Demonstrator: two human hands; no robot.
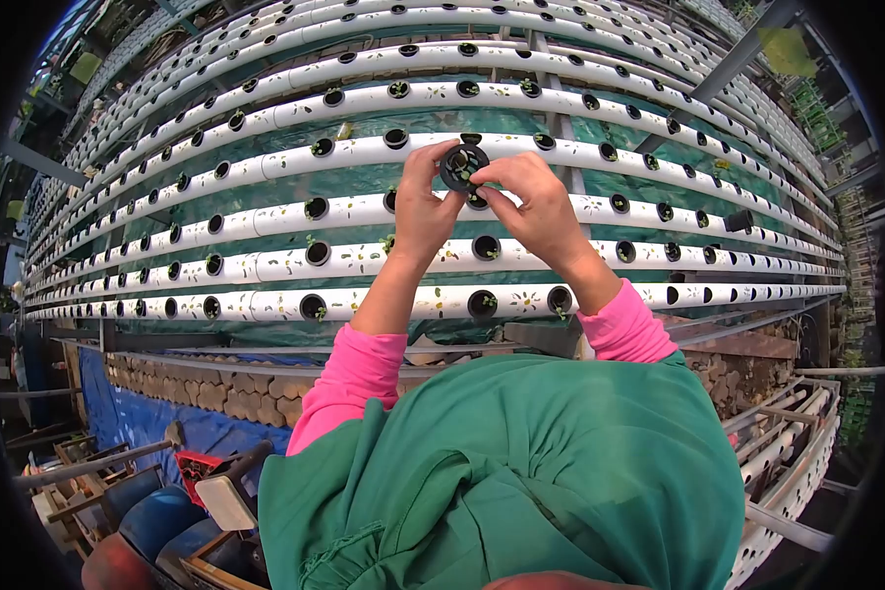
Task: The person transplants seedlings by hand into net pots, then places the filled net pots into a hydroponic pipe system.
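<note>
A small black net cup [452,169] with a green seedling [465,178] in it is held up over the white pipes. My left hand [425,202] grips the cup's rim from the left. At the cup's right side, my right hand [533,202] pinches at the seedling's leaves with thumb and forefinger. Just behind the cup, a dark hole shows in a white pipe [354,148]. Nearer to me, black cups with small plants sit in other pipes, one of them [486,248] just below my hands.
Rows of white pipes with cups and holes curve across the view over green sheeting [364,123]. A metal post [747,54] slants at the upper right. Blue barrels [162,519] and a blue tarp [128,403] lie at the lower left.
</note>
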